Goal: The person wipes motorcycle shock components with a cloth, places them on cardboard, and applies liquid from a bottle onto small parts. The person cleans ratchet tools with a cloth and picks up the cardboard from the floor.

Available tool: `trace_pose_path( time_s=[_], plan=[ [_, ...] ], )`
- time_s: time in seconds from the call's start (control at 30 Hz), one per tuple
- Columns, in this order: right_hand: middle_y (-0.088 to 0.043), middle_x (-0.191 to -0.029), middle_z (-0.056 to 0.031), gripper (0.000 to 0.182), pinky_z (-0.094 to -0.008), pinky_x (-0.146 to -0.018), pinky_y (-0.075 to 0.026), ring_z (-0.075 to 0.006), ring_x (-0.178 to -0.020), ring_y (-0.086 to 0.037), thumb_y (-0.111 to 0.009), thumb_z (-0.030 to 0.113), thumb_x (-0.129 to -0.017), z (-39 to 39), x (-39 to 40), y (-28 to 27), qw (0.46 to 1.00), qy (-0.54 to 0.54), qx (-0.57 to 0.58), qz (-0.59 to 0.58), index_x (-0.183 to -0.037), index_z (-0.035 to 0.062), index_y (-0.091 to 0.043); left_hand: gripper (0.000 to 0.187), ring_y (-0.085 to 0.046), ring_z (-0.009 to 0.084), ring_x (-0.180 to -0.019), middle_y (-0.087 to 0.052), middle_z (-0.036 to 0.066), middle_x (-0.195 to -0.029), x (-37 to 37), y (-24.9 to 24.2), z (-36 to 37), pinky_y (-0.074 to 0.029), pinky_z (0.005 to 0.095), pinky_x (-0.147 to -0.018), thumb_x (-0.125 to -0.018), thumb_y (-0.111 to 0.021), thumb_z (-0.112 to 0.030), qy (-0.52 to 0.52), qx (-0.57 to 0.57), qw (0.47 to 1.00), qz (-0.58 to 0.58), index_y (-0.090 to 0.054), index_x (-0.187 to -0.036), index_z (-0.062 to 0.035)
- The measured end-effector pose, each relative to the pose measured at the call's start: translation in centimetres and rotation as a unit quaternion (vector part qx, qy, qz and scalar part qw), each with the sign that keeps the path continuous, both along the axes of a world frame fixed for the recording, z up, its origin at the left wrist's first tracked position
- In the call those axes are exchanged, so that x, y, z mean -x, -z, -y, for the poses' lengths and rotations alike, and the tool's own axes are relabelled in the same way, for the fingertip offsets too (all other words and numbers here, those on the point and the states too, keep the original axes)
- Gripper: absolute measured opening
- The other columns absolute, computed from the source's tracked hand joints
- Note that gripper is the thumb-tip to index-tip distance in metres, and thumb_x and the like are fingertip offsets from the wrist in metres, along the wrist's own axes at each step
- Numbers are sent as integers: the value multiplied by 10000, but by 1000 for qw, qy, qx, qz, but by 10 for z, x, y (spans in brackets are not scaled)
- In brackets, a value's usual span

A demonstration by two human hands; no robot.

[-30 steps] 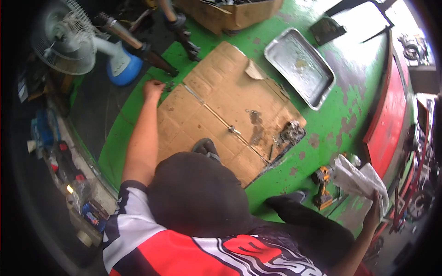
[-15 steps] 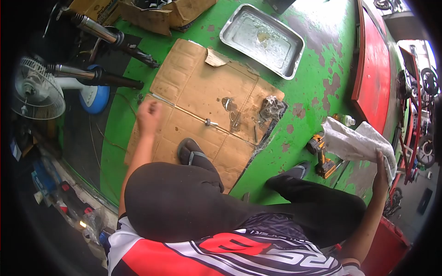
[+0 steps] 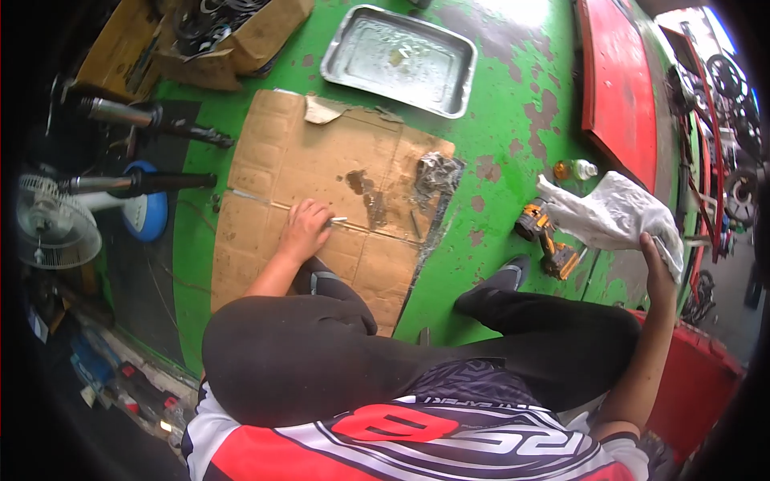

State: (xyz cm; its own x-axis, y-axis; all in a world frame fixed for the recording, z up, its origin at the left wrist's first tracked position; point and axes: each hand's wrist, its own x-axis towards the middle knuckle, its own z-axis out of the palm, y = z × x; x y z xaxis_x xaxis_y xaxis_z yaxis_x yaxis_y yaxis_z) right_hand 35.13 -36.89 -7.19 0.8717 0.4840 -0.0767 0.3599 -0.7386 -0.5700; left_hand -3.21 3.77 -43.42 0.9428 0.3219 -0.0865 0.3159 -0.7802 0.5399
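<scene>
My left hand [image 3: 306, 228] is on the cardboard sheet [image 3: 261, 248], its fingers curled over a small bolt-like metal part [image 3: 340, 219]. Only the part's shiny tip shows past the fingertips. Off to the right, my right hand [image 3: 659, 263] grips the edge of a white cloth [image 3: 613, 210], which hangs bunched beside a yellow and black cordless drill [image 3: 549, 240]. A crumpled dark plastic bag [image 3: 437, 178] and dark wet stains lie on the cardboard's right half.
A metal tray [image 3: 397, 60] with some liquid sits beyond the cardboard. Two fork tubes [image 3: 144, 183] stick in from the left near a fan [image 3: 56, 220]. Boxes of parts [image 3: 269, 32] stand at the back left. A small bottle [image 3: 575, 170] lies near a red panel [image 3: 618, 80].
My left hand has moved right across the cardboard and closed over the small metal part. The right hand still holds the cloth. The whole view has shifted.
</scene>
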Motion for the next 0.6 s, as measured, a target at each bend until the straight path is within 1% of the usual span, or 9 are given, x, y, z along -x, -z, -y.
trace_pose_path(
  time_s=[0.13, 0.2, 0.27, 0.33, 0.4, 0.43, 0.47, 0.53, 0.6],
  plan=[
    [-661, -1086, -55, 398, -307, -911, -470, -165, -1019, -597, -685, 263, -936, 18, -3, -1, 999, -6, -27, -27, -1202, -31, -641, 369, -570, 294, -1112, -648, 93, -1062, -4, -13, 2, -441, 414, -990, -741, -755, -119, -26, 27, 999, 21, -667, -1097, -85],
    [-671, -1116, -66, 450, -322, -934, -481, -174, -1025, -602, -676, 304, -927, 10, 8, -5, 988, -21, -73, -132, -1235, -22, -645, 385, -582, 313, -1077, -643, 111, -1052, -9, -32, 1, -461, 421, -963, -749, -743, -105, -31, 77, 996, 43, -656, -1123, -75],
    [-670, -1069, -35, 402, -320, -876, -509, -151, -994, -615, -723, 271, -909, -7, 22, -8, 958, -11, -56, -281, -1188, -11, -657, 406, -593, 326, -1043, -638, 124, -1042, -27, -59, -7, -477, 424, -940, -759, -733, -89, -23, 107, 992, 57, -642, -1154, -65],
    [-680, -1071, -50, 542, -340, -895, -509, -166, -1013, -624, -774, 384, -887, -21, 31, 3, 928, -157, 91, -325, -1261, 25, -615, 432, -604, 333, -1010, -634, 131, -1034, -41, -95, -18, -489, 422, -920, -769, -724, -71, -4, 114, 992, 57, -625, -1189, -56],
    [-682, -1142, -197, 631, -405, -1012, -466, -330, -1155, -617, -758, 448, -882, -31, 54, 22, 895, -341, 169, -233, -1326, 38, -575, 496, -620, 287, -1006, -642, 104, -1032, -63, -130, -32, -485, 396, -906, -762, -743, -66, 15, 113, 991, 72, -608, -1239, -68],
    [-676, -1132, -234, 616, -438, -1000, -479, -384, -1122, -628, -708, 462, -914, -36, 63, 28, 875, -404, 181, -195, -1326, 27, -563, 528, -628, 264, -1004, -647, 91, -1032, -77, -151, -37, -484, 383, -900, -758, -753, -64, 24, 112, 990, 80, -600, -1263, -75],
    [-676, -1093, -263, 584, -472, -965, -491, -427, -1077, -633, -628, 494, -954, -42, 65, 30, 818, -384, 298, -306, -1257, -4, -604, 543, -630, 257, -1007, -647, 88, -1035, -91, -174, -40, -483, 381, -899, -760, -752, -55, 46, 88, 990, 104, -591, -1278, -77],
    [-686, -1073, -270, 585, -494, -936, -494, -440, -1049, -643, -559, 523, -980, -26, 60, 62, 762, -419, 375, -320, -1178, -18, -664, 572, -633, 241, -1014, -649, 82, -1042, -120, -223, -43, -483, 378, -898, -765, -750, -38, 90, 37, 984, 147, -574, -1308, -80],
    [-690, -1096, -264, 565, -486, -933, -493, -426, -1059, -644, -540, 515, -990, -36, 50, 49, 736, -394, 448, -320, -1118, -9, -709, 576, -633, 265, -1007, -642, 103, -1028, -143, -271, -34, -489, 383, -913, -746, -745, 5, 103, 32, 979, 173, -581, -1293, -69]
  ],
)
